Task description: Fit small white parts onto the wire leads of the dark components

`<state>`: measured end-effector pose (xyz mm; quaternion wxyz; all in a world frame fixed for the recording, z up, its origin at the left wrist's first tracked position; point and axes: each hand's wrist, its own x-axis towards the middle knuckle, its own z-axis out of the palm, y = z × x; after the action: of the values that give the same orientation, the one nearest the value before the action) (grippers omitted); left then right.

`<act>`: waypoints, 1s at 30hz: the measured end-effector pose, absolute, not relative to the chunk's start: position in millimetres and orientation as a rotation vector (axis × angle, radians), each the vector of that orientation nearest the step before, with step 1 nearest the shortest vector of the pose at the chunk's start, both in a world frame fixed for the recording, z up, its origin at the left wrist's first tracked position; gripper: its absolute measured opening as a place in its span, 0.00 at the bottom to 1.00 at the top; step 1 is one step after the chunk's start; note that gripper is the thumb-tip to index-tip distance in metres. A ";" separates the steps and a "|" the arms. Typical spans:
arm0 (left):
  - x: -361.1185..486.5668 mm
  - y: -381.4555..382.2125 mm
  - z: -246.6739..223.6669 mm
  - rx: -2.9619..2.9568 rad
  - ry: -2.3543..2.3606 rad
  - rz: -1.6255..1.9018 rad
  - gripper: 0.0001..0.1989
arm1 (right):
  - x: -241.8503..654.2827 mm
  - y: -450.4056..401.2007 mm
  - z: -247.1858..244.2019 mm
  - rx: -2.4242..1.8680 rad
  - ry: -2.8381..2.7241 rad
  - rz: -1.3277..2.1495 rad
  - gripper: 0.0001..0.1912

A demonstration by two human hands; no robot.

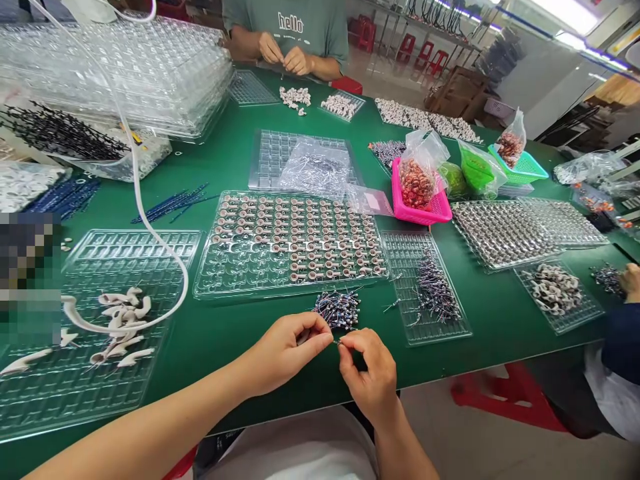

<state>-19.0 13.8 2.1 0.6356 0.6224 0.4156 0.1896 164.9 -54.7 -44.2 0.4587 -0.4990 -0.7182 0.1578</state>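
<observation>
My left hand (293,347) and my right hand (371,370) meet above the near table edge, thumb and forefinger pinched on each. Between their fingertips is a tiny wire-leaded part (337,342), mostly hidden by the fingers. Just beyond lies a heap of small dark parts with thin wire leads (337,308). Behind that heap, a clear compartment tray (207,285) carries rows of white pieces with round brown-rimmed heads (315,233); its front-left pockets show no such pieces. To the right, another clear tray (407,327) holds more wire-leaded parts (436,290).
White curved pieces (120,320) lie on a left tray (135,393), crossed by a white cable (137,173). Stacked clear trays (115,73) rise at back left. A pink basket (425,215) holds bagged reddish parts. Co-workers' hands show opposite (285,57) and at right (631,281).
</observation>
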 end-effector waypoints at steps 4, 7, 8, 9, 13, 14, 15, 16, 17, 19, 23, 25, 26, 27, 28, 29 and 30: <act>-20.3 14.1 1.0 1.438 0.956 0.394 0.14 | 164.7 -54.7 -43.2 -1.233 -1.783 0.366 0.12; -21.1 13.4 0.9 1.471 0.960 0.385 0.14 | 164.5 -54.6 -41.3 -1.228 -1.779 0.374 0.12; -21.5 13.3 0.9 1.473 0.961 0.381 0.14 | 164.5 -54.5 -40.5 -1.224 -1.776 0.376 0.12; -21.8 13.4 0.8 1.468 0.956 0.375 0.15 | 164.4 -54.4 -39.8 -1.218 -1.772 0.378 0.12; -22.2 15.3 1.6 1.351 0.899 0.340 0.15 | 165.0 -54.5 -38.4 -1.197 -1.749 0.403 0.13; -22.0 15.9 2.1 1.310 0.886 0.332 0.14 | 165.4 -54.7 -38.4 -1.192 -1.742 0.417 0.13; -21.6 16.4 2.7 1.270 0.873 0.326 0.14 | 165.9 -55.0 -38.4 -1.187 -1.734 0.435 0.13; -21.2 16.8 3.1 1.236 0.863 0.321 0.14 | 166.4 -55.5 -38.4 -1.186 -1.722 0.455 0.13; -20.8 17.0 3.3 1.207 0.853 0.318 0.13 | 166.9 -56.1 -38.4 -1.187 -1.709 0.475 0.13; -20.2 16.7 2.8 1.152 0.836 0.318 0.13 | 167.7 -57.6 -38.1 -1.194 -1.680 0.508 0.12; -20.5 15.8 1.1 1.072 0.821 0.321 0.13 | 168.7 -60.3 -36.9 -1.205 -1.627 0.553 0.12; -20.8 15.9 1.6 1.069 0.817 0.326 0.14 | 169.1 -60.9 -36.2 -1.213 -1.598 0.579 0.11; -20.9 16.1 2.3 1.072 0.814 0.331 0.14 | 169.3 -61.1 -35.9 -1.220 -1.583 0.592 0.10; -21.0 16.4 3.0 1.076 0.811 0.337 0.14 | 169.6 -61.2 -35.7 -1.228 -1.570 0.604 0.10; -20.9 16.6 3.7 1.079 0.807 0.342 0.14 | 169.9 -61.3 -35.5 -1.234 -1.558 0.617 0.09; -20.9 16.8 4.3 1.079 0.803 0.346 0.15 | 170.2 -61.4 -35.3 -1.233 -1.547 0.631 0.09; -20.8 16.9 4.5 1.078 0.800 0.349 0.15 | 170.5 -61.5 -35.3 -1.228 -1.537 0.647 0.09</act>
<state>-20.8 16.9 4.5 0.7688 0.4969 0.3688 0.1610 170.5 -61.5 -35.3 0.5099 -0.5100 -0.6384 0.2689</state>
